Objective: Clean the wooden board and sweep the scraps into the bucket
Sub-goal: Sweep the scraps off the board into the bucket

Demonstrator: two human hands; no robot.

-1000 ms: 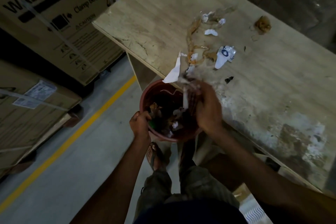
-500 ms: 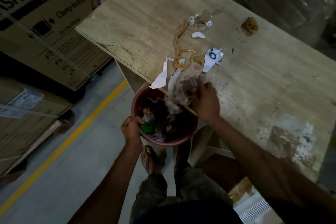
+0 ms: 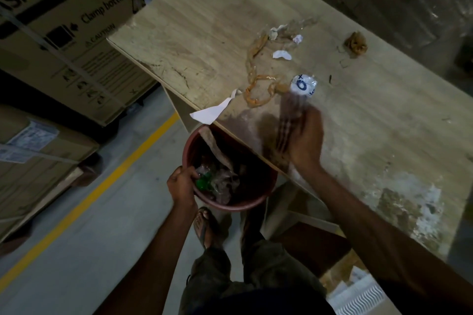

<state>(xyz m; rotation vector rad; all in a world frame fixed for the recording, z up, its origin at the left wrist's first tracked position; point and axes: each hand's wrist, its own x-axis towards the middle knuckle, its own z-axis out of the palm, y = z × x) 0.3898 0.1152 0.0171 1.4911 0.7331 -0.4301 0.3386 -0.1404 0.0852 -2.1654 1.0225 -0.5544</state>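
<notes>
The pale wooden board (image 3: 210,33) fills the upper right. On it lie a twisted orange strip (image 3: 253,77), white paper bits (image 3: 281,54), a clear wrapper with blue print (image 3: 303,85) and a brown clump (image 3: 356,42). A white paper scrap (image 3: 208,113) hangs over the near edge. Below that edge my left hand (image 3: 182,181) grips the rim of the red-brown bucket (image 3: 253,202), which holds plastic scraps and a green cap (image 3: 203,183). My right hand (image 3: 300,135) is over the board near the edge, fingers straight and blurred, holding nothing.
Large cardboard boxes (image 3: 64,33) stand to the left, across a floor with a yellow line (image 3: 84,199). My sandalled foot (image 3: 204,225) is under the bucket. The board's right part is stained white (image 3: 422,202).
My right hand has let the clump of scraps fall into the bucket and moved back up onto the board, fingers now straight. My left hand still holds the bucket under the edge.
</notes>
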